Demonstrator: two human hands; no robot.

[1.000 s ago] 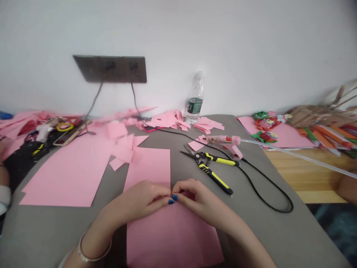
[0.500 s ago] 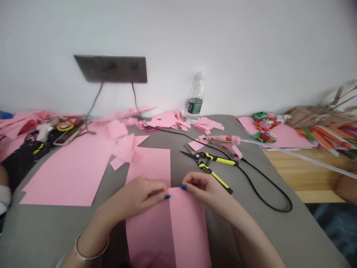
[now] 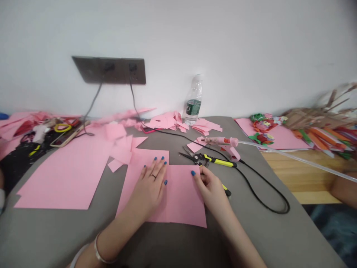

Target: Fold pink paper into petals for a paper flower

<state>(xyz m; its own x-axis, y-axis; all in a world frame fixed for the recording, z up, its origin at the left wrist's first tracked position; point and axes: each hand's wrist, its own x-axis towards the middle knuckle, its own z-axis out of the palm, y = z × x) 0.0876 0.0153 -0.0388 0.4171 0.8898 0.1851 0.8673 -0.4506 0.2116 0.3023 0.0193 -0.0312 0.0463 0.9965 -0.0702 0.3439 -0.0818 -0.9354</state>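
Note:
A sheet of pink paper [image 3: 185, 197] lies in front of me, with a crease or edge running down its middle. My left hand [image 3: 150, 186] rests flat on the paper's left half, fingers stretched out and a ring on one finger. At the top right corner, my right hand [image 3: 210, 184] pinches the paper between thumb and curled fingers. Another pink sheet [image 3: 139, 156] shows behind the left hand, partly covered. Just beyond the right hand lie yellow-and-black pliers [image 3: 220, 160], one handle partly hidden by that hand.
A pink glue gun [image 3: 223, 141] with its black cord lies at the right. Larger pink sheets [image 3: 67, 175] cover the left of the grey table. Paper scraps [image 3: 164, 121] and a water bottle [image 3: 193, 106] stand along the wall. Paper flowers [image 3: 262, 128] are at far right.
The pink paper has moved away from me and now lies flatter. My left hand has gone from gripping its top edge to lying flat. My right hand has shifted to the top right corner.

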